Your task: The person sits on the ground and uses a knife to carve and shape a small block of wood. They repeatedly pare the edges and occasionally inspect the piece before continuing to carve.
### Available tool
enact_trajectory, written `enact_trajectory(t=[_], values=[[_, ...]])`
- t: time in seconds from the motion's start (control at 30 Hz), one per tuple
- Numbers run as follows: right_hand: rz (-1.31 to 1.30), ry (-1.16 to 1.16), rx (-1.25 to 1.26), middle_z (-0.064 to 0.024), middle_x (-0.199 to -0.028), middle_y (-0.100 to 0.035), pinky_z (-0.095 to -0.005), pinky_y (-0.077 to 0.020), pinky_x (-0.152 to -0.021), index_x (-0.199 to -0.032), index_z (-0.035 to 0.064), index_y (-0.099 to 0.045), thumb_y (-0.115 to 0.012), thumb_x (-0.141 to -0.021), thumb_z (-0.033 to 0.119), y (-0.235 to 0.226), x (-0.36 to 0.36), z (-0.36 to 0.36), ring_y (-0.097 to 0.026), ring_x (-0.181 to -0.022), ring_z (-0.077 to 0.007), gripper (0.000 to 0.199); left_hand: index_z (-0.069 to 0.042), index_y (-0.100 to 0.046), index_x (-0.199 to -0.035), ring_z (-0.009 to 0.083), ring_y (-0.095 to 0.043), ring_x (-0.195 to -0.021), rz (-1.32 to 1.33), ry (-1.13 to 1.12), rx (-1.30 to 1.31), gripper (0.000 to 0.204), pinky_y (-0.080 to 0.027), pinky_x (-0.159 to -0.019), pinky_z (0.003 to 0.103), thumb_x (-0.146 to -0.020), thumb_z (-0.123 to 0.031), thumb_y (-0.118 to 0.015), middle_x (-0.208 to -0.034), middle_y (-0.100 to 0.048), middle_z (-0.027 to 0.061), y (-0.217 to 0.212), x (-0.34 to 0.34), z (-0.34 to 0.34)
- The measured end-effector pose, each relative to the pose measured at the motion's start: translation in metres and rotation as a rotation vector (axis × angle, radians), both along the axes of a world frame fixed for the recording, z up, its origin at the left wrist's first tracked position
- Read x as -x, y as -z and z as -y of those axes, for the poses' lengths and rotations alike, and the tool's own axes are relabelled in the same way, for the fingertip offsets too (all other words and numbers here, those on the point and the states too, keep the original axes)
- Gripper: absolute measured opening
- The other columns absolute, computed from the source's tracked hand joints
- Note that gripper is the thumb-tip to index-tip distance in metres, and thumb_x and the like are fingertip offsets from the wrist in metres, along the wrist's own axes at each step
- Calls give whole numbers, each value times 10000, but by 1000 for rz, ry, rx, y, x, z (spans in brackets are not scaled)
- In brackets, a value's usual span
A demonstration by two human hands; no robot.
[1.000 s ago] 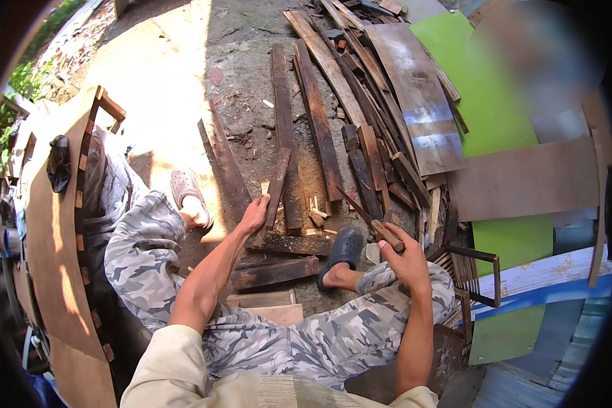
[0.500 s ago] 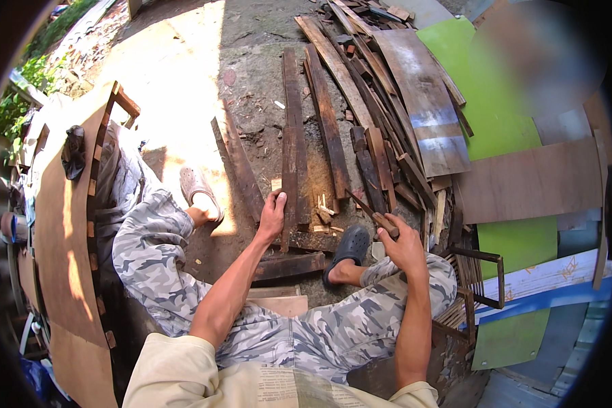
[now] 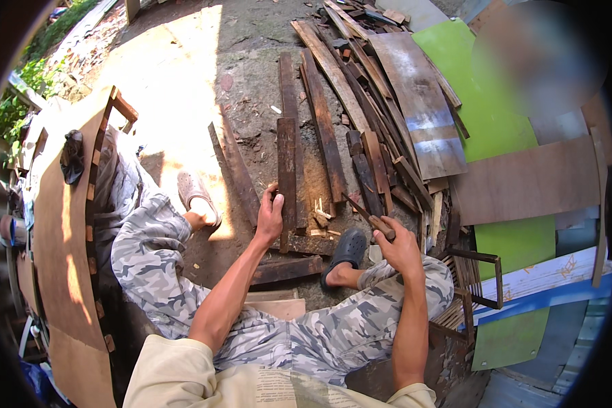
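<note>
My left hand (image 3: pixel 270 219) is closed at the left edge of a short dark wooden plank (image 3: pixel 286 163). The plank stands nearly upright in the picture, overlapping a longer dark board (image 3: pixel 289 78). Its fingertips are partly hidden. In my right hand (image 3: pixel 400 246) is a wooden-handled tool with a narrow dark blade (image 3: pixel 357 207). The blade points up and left, toward the lower end of another long board (image 3: pixel 323 129), and is apart from the short plank. Pale wood chips (image 3: pixel 323 209) lie on the ground between the hands.
Another dark board (image 3: pixel 234 166) lies left of my left hand, and a short beam (image 3: pixel 287 269) lies nearer me. A pile of old timber (image 3: pixel 381 88) and green sheets (image 3: pixel 455 61) stretch along the right. A curved plywood panel (image 3: pixel 64 258) stands left; a wooden frame (image 3: pixel 486 275) is beside my knee.
The short plank has turned slightly and its upper end has shifted up and left. My left fingers have changed position at its edge. The right hand has barely moved.
</note>
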State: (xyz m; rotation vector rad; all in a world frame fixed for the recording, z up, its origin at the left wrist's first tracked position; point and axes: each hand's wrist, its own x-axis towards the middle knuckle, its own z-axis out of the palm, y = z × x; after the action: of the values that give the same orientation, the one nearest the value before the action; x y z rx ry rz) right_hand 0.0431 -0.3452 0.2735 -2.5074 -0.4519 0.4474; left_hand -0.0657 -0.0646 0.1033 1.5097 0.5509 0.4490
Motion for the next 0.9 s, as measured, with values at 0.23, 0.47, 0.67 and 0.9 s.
enact_trajectory(t=[0.23, 0.47, 0.67, 0.9], values=[[10, 43, -19, -237, -997, -733, -406, -544, -839, -1252, 9, -663, -716, -898, 267, -4, -2, -1, -725, -941, -369, 441, 26, -423, -1392, 237, -497, -1215, 68, 49, 50, 520, -364, -1078, 369, -1031, -349, -402, -1301, -536, 164, -8, -2, 3], [21, 105, -136, -215, -1000, -747, -374, -545, -845, -1265, 1, -656, -706, -921, 253, 1, -4, 2, -737, -951, -308, 429, 34, -463, -1356, 202, -510, -1155, 166, 84, 249, 522, -386, -1038, 338, -990, -327, -369, -1259, -557, 146, -15, -5, 5], [42, 43, -114, -223, -1012, -743, -377, -543, -857, -1264, 3, -655, -708, -920, 254, 2, -3, -5, -733, -967, -317, 429, 44, -527, -1298, 179, -612, -1001, 171, 185, 445, 520, -489, -894, 322, -1012, -348, -341, -1120, -642, 133, -11, -2, 5], [73, 120, -108, -268, -1014, -723, -428, -543, -869, -1236, 12, -675, -722, -889, 285, 1, -6, -4, -713, -983, -405, 445, -1, -528, -1288, 255, -717, -810, 5, 391, 876, 650, -622, -700, 387, -1014, -576, -400, -1043, -690, 198, -28, -1, -1]])
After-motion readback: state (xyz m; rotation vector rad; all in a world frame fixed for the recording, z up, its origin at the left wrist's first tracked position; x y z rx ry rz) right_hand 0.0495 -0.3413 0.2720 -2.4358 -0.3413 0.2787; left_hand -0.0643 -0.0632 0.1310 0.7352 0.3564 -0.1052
